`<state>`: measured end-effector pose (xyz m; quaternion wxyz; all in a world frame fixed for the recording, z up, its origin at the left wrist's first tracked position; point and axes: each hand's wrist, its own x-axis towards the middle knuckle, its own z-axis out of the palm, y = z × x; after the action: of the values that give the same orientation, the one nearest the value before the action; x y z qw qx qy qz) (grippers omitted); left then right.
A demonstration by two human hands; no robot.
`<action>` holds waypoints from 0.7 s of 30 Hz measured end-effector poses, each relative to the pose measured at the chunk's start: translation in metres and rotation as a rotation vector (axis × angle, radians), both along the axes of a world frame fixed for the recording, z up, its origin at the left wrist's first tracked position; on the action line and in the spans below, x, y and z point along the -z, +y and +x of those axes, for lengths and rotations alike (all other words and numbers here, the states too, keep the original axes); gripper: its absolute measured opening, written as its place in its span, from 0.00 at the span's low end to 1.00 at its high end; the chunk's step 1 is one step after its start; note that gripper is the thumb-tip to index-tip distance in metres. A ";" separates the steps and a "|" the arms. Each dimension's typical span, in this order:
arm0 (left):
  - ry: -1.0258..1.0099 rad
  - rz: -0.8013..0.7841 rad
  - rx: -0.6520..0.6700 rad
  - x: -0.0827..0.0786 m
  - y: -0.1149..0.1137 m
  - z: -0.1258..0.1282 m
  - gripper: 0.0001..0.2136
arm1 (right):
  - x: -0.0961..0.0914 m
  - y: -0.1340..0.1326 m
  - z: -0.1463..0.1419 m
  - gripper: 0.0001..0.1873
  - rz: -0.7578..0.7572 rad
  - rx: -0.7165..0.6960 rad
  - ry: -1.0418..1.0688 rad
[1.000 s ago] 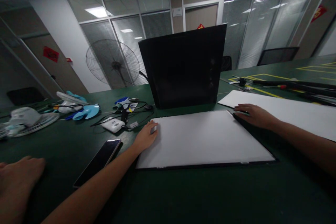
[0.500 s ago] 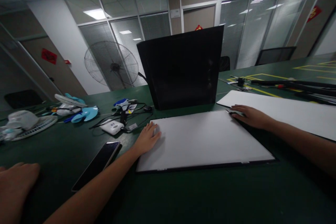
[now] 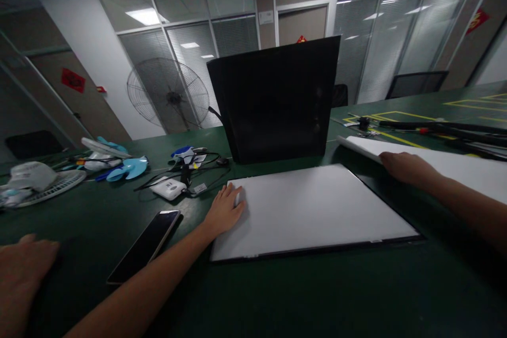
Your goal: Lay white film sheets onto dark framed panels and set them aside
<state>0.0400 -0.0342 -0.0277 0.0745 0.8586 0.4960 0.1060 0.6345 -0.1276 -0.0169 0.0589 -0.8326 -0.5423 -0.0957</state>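
A flat white panel with a thin dark frame [image 3: 312, 211] lies on the green table in front of me. My left hand [image 3: 225, 210] rests on its far left corner, fingers flat and a little apart, holding nothing. My right hand [image 3: 406, 167] is off the panel and closed on the near edge of a large white sheet [image 3: 467, 174] to the right. That sheet's left end is raised off the table. A black upright screen [image 3: 277, 100] stands just behind the panel.
A dark phone [image 3: 144, 245] lies left of my left forearm. Another person's hand [image 3: 21, 269] rests at the bottom left. Cables, a white adapter [image 3: 168, 188], blue fan blades [image 3: 129, 169] and a fan grille sit at the back left. Tools lie at the far right.
My right hand has left the panel's far right corner and moved right onto the white sheet, whose edge has lifted. My left hand has stayed on the panel's corner.
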 end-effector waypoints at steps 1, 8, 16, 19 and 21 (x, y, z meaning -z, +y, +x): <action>0.015 0.001 -0.003 -0.001 -0.001 0.000 0.28 | -0.003 -0.001 -0.005 0.21 -0.032 0.042 -0.015; 0.025 0.020 -0.014 -0.005 -0.005 0.002 0.27 | -0.026 -0.017 -0.046 0.30 -0.048 0.176 -0.025; -0.006 0.011 0.000 -0.004 -0.004 0.001 0.28 | -0.051 -0.036 -0.146 0.23 -0.025 -0.125 -0.088; -0.086 0.017 -0.005 0.002 0.001 -0.002 0.29 | -0.047 -0.053 -0.202 0.24 -0.108 -0.358 -0.046; -0.150 0.019 -0.010 0.006 0.003 -0.003 0.31 | -0.044 -0.069 -0.235 0.27 -0.174 -0.505 0.011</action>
<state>0.0371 -0.0316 -0.0334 0.1028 0.8464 0.4925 0.1749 0.3996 -0.1964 0.0275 0.0120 -0.6733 -0.7388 -0.0264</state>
